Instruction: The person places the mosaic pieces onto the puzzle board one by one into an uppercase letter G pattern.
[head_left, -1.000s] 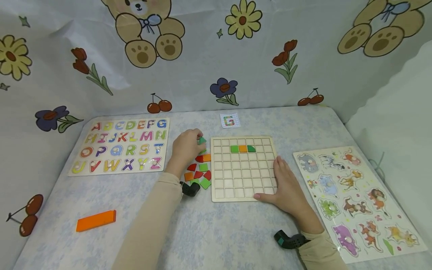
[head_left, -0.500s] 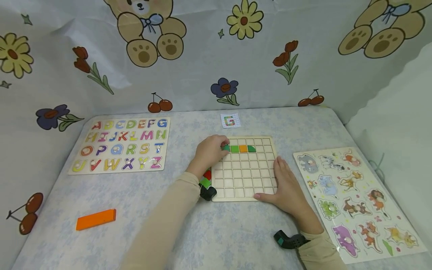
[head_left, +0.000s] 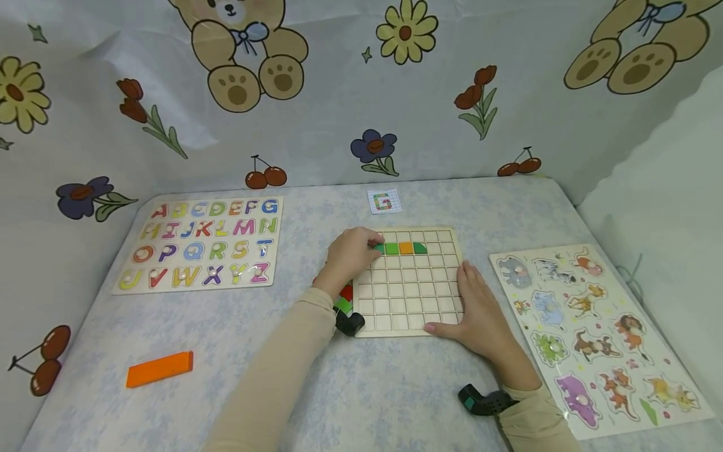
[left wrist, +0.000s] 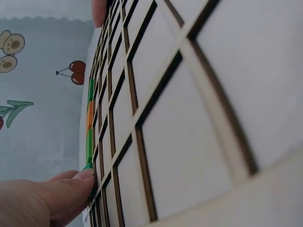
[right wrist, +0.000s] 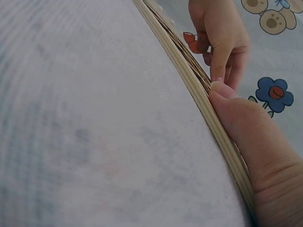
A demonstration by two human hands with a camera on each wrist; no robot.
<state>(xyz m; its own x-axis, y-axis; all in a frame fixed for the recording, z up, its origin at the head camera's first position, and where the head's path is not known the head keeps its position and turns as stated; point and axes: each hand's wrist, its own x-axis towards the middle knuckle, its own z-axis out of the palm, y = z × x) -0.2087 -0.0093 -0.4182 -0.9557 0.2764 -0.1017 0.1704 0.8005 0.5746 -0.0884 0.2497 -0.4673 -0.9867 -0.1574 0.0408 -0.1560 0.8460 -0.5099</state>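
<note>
My left hand [head_left: 349, 258] pinches a dark green tile [head_left: 380, 249] between thumb and fingers, at a cell near the upper left of the wooden grid board [head_left: 403, 292]. Its full shape is covered by my fingers. To its right in the same row lie a light green square tile [head_left: 392, 249], an orange square tile [head_left: 406, 248] and a dark green rounded tile [head_left: 420, 248]. My right hand [head_left: 482, 314] rests at the board's lower right, fingers straight along the right side. The right wrist view shows its thumb [right wrist: 255, 127] on the board's front edge.
Red and green tiles [head_left: 344, 304] lie left of the board, partly hidden by my left wrist. A small card with a coloured G [head_left: 385, 202] lies behind it. An alphabet puzzle [head_left: 198, 245], an animal puzzle [head_left: 599, 339] and an orange block [head_left: 160, 369] lie around.
My left hand has carried the dark green tile from the loose pile rightward onto the board, beside the light green square. Over the last half second it stays there. My right hand keeps its place.
</note>
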